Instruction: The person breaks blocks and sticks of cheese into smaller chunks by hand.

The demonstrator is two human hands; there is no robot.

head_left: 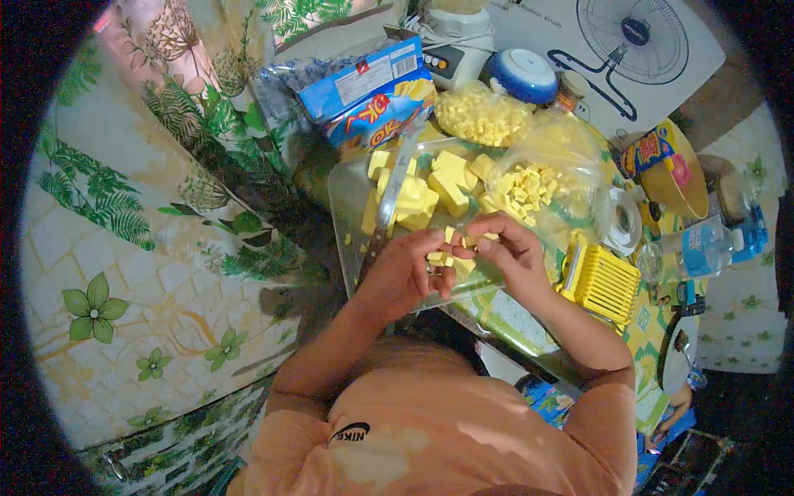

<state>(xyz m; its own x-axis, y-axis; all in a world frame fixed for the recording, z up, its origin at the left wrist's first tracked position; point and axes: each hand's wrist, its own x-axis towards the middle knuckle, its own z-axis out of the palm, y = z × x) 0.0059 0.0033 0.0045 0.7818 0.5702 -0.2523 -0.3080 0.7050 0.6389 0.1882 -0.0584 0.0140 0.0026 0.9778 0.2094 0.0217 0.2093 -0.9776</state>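
Both hands meet over the near edge of a clear tray [337, 211]. My left hand [405, 269] is curled, with small yellow pieces [440, 259] at its fingers. My right hand [514, 255] pinches small yellow pieces between thumb and fingertips, close beside the left fingers. Large yellow blocks [409, 198] lie in the tray behind my hands, and a long metal blade [395, 186] rests across them at the left. To the right of the blocks, a clear plastic bag [552, 149] lies open around many small cut yellow pieces [525, 188].
A full bag of yellow pieces [484, 116], a blue box [372, 95], and a blue bowl [523, 76] stand behind the tray. At the right are a yellow slotted rack [606, 283], a white tape roll [618, 221], and a plastic bottle [691, 250]. Someone's arm [676, 411] shows lower right.
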